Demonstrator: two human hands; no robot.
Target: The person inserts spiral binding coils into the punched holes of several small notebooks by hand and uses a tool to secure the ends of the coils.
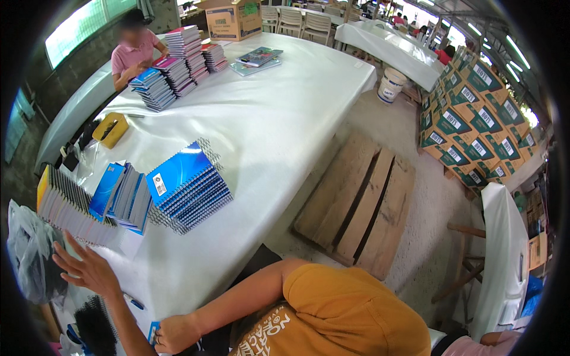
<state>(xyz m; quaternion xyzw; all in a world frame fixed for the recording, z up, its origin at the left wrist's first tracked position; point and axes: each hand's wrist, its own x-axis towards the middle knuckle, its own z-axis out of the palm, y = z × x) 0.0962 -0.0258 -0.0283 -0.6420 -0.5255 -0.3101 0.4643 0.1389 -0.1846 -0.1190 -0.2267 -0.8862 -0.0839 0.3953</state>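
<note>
My left hand (89,270) is raised over the table's near left side, fingers spread and holding nothing. It is close to a translucent plastic bag (35,255) and a row of spiral-bound books (71,204). Low in the view, my right hand (178,333) is closed on a flat blue thing (154,331), mostly hidden by the fingers. Between my arms lies a small dark blue object (135,302). A dark, bristly bundle (95,326) is by my left forearm. Beyond my hands stand blue-covered books (122,196) and a stack of blue spiral notebooks (190,187).
A yellow container (110,130) sits on the white-covered table (279,113). Across it, a person in pink (132,56) handles notebook stacks (172,74) near a cardboard box (233,21). To the right are a wooden pallet (350,207), a white bucket (391,85) and piled cartons (475,118).
</note>
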